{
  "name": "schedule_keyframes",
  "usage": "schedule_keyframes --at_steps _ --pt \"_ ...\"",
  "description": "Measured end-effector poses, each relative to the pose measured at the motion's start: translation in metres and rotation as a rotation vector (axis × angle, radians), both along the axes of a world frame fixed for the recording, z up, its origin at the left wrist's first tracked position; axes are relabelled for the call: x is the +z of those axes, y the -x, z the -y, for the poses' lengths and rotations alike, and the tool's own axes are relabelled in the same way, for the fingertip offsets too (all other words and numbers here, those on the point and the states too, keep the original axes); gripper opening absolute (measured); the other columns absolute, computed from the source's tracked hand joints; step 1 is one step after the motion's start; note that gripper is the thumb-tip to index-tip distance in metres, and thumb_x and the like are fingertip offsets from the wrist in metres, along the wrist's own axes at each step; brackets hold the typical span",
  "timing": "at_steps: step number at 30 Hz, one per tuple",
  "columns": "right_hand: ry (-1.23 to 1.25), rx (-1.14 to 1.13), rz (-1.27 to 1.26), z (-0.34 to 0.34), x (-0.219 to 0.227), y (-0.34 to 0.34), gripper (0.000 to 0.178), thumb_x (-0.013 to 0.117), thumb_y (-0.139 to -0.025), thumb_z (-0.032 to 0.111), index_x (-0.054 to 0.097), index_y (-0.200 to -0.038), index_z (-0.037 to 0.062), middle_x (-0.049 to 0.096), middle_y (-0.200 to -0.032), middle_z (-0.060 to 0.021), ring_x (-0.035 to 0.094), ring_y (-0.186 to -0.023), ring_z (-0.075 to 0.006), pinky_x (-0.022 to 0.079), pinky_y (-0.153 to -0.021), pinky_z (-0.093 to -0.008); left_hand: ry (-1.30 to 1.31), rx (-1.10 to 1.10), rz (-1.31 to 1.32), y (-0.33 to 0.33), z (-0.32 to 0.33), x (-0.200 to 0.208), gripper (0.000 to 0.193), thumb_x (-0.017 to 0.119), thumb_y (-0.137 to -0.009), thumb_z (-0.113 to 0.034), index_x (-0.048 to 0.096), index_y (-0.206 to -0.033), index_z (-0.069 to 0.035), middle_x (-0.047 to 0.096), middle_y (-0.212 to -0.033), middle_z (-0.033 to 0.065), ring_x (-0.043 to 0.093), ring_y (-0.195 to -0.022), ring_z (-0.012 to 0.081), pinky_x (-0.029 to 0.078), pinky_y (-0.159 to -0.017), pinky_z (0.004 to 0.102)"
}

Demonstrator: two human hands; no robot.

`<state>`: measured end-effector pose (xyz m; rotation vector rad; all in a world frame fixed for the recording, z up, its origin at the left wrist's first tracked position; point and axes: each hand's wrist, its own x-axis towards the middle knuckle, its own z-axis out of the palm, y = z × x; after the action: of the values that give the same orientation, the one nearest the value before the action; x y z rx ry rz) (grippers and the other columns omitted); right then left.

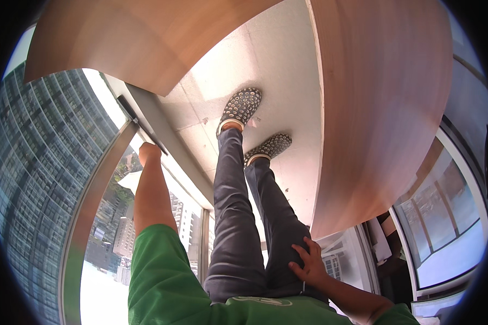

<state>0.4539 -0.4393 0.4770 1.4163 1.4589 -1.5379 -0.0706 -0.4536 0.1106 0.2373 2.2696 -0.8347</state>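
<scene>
My left hand [149, 153] reaches forward on the left to the window frame [131, 130], beside a dark bar on the sill. Its fingers look curled, and whatever they may hold is hidden. A white, cloth-like piece [130, 182] shows just left of that forearm, against the window glass [106, 216]; I cannot tell whether the hand holds it. My right hand [312, 265] rests on the right thigh of my dark grey trousers [279, 227], fingers apart, holding nothing.
A wood-toned panel [385, 108] rises on the right, and another wooden surface [146, 38] spans the upper left. Between them lies a pale tiled floor [195, 103], where my patterned clogs [241, 106] stand. Tall buildings [43, 162] appear outside. A framed glass pane [444, 216] is at far right.
</scene>
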Motion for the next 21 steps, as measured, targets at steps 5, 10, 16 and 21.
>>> schedule_keyframes --at_steps 5,10,16,21 --pt "-0.065 -0.069 -0.007 0.004 -0.001 0.0 0.058 0.075 -0.086 0.036 0.059 -0.138 0.0134 0.042 -0.145 -0.023 0.04 -0.132 -0.0446 0.037 -0.11 -0.0547 -0.109 -0.11 0.082 -0.005 0.005 0.009 0.038 0.063 -0.096 -0.036 0.07 -0.115 -0.003 0.073 -0.116 0.0176 0.069 -0.112 0.0349 0.055 -0.095 0.0451" --pt "-0.048 -0.762 0.093 0.039 -0.043 -0.022 0.054 0.072 -0.091 0.036 0.058 -0.137 0.0109 0.056 -0.127 -0.012 0.055 -0.111 -0.0267 0.048 -0.095 -0.0441 -0.625 0.047 0.353 -0.069 -0.042 0.018 0.054 0.065 -0.094 -0.051 0.07 -0.112 0.0 0.075 -0.108 0.0174 0.071 -0.104 0.0292 0.053 -0.092 0.0401" --pt "0.31 -1.863 0.373 0.078 -0.086 -0.074 0.066 0.055 -0.101 0.054 0.047 -0.141 0.003 0.06 -0.12 -0.0124 0.06 -0.106 -0.0249 0.052 -0.087 -0.0421 -0.953 0.739 0.987 -0.226 -0.23 0.109 0.085 0.047 -0.098 -0.07 0.042 -0.144 0.001 0.057 -0.136 0.0181 0.056 -0.125 0.0285 0.046 -0.104 0.044" --pt "0.162 -2.485 0.484 0.128 -0.139 -0.101 0.097 0.054 -0.093 0.073 0.032 -0.154 0.0007 0.049 -0.14 -0.023 0.053 -0.126 -0.0389 0.049 -0.1 -0.0545 -1.097 0.827 0.935 -0.276 -0.336 0.144 0.091 0.043 -0.093 -0.078 0.034 -0.155 -0.012 0.034 -0.161 0.0113 0.034 -0.147 0.0298 0.029 -0.12 0.0509"
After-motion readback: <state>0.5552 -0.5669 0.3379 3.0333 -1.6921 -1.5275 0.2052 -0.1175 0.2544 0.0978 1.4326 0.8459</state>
